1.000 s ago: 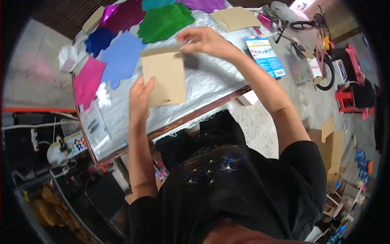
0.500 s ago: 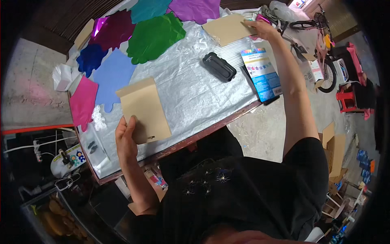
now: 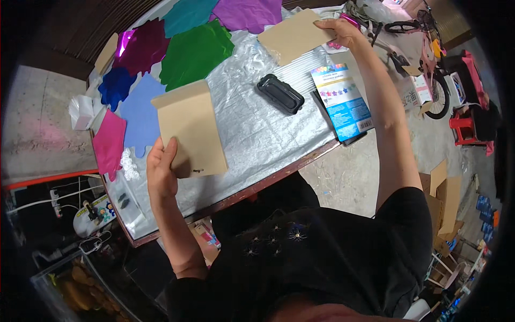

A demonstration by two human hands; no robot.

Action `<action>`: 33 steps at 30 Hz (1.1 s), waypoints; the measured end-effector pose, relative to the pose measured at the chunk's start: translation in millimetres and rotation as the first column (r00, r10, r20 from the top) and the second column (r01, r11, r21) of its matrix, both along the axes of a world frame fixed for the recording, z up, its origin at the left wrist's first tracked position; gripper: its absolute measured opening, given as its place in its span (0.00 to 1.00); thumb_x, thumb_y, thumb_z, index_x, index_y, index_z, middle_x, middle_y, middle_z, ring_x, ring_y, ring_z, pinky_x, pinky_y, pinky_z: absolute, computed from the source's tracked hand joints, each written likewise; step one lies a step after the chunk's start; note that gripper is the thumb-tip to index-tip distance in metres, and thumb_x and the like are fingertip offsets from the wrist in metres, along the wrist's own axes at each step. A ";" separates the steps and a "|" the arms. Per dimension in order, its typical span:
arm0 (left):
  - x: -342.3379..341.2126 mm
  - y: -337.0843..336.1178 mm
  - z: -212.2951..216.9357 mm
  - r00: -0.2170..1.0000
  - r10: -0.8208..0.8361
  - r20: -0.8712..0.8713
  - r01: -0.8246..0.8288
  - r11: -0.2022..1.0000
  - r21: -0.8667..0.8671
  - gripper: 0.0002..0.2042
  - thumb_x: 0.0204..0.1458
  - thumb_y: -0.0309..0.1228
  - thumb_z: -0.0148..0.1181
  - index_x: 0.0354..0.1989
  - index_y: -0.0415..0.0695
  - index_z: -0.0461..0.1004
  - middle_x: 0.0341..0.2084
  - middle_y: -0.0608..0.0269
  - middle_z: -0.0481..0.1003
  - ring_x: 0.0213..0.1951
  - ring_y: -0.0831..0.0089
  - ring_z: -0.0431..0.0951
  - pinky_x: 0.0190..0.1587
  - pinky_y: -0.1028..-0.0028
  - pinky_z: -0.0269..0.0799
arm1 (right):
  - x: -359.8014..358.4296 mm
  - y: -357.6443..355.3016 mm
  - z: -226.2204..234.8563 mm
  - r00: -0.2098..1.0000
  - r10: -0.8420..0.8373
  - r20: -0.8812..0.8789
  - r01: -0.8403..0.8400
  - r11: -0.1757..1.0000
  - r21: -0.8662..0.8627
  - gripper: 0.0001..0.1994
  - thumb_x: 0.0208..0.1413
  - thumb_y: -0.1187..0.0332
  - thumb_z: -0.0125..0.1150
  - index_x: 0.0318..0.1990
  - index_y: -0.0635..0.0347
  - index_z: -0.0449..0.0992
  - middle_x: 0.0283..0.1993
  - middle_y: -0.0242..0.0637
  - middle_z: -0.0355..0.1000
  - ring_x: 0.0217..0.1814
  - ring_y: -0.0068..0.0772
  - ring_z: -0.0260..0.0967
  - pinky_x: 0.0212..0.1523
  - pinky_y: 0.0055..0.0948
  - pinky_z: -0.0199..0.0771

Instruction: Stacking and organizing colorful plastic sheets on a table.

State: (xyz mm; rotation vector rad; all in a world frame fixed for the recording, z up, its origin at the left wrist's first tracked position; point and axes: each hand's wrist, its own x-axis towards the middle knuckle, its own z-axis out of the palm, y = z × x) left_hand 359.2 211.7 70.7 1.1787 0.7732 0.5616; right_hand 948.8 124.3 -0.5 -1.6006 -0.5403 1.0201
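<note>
My left hand (image 3: 162,169) is closed on a tan cardboard piece (image 3: 194,126), thumb on its face, holding it up near the table's front edge. This piece has a creased flap along its top and a small dark mark near its lower edge. At the far right of the table, my right hand (image 3: 346,33) grips the right end of another tan cardboard sheet (image 3: 292,38). A black lidded case (image 3: 280,94) lies between the two pieces. Below my right hand is a blue and white printed package (image 3: 343,107), lying on a dark flat thing.
Flat foil shapes in green (image 3: 197,53), dark magenta (image 3: 145,45), pale blue (image 3: 142,115), pink (image 3: 110,140) and other colours cover the table's far left. Silvery sheeting (image 3: 257,142) lies over the tabletop. A pink bicycle (image 3: 429,80) and red stool (image 3: 464,126) stand to the right.
The right end of the far cardboard sheet has risen a little, with my right hand gripping it. My left hand still holds its piece, slightly raised. The whole view has shifted slightly.
</note>
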 end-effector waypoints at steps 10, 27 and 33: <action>25.6 -15.9 2.6 1.000 -0.009 0.004 0.009 1.000 0.013 0.19 0.64 0.32 0.56 0.60 0.36 0.68 0.49 0.59 0.78 0.48 0.74 0.79 0.53 0.74 0.73 | -42.8 8.6 31.7 0.252 0.392 0.885 -0.359 0.887 -0.290 0.52 0.39 0.61 0.78 0.73 0.56 0.54 0.73 0.46 0.57 0.74 0.41 0.56 0.73 0.44 0.55; 20.8 -18.6 -13.3 0.994 0.047 -0.097 -0.039 0.996 0.085 0.14 0.66 0.32 0.55 0.54 0.37 0.74 0.43 0.65 0.79 0.42 0.80 0.77 0.47 0.78 0.71 | -71.3 33.1 62.2 -0.268 0.694 0.669 -0.263 0.615 -0.743 0.62 0.28 0.63 0.79 0.75 0.55 0.46 0.73 0.50 0.53 0.78 0.45 0.47 0.80 0.48 0.37; 26.4 -24.2 -10.0 0.994 0.069 -0.087 -0.064 0.996 0.067 0.14 0.66 0.32 0.55 0.54 0.37 0.74 0.42 0.65 0.79 0.42 0.80 0.77 0.47 0.78 0.70 | -81.6 22.7 68.6 -0.308 0.606 0.733 -0.270 0.684 -0.678 0.60 0.30 0.64 0.80 0.75 0.56 0.47 0.73 0.50 0.54 0.78 0.47 0.48 0.80 0.45 0.38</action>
